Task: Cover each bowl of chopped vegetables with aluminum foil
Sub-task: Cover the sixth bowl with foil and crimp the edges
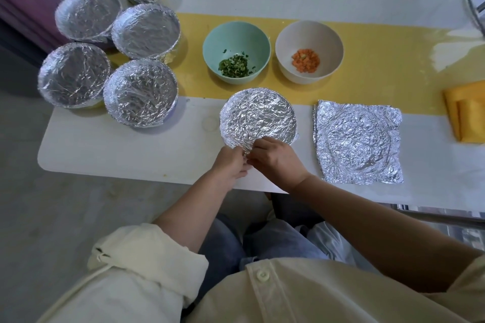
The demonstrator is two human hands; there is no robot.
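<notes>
Pinching the foil edge (245, 149) of the bowl (258, 115), left hand (231, 162) and right hand (278, 160) close together. Five wrapped bowls (140, 92) done, off past the left hand. Left to do: green bowl (236, 35) and white bowl (309, 35) beyond both hands. Spare foil (358, 141) beside the right hand.

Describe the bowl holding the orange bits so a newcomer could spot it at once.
Start at the white table and find the yellow strip running across it. Two open bowls sit there side by side; take the right one, behind the stack of foil sheets. This white bowl holds orange cubes, while its teal neighbour holds chopped greens.
</notes>
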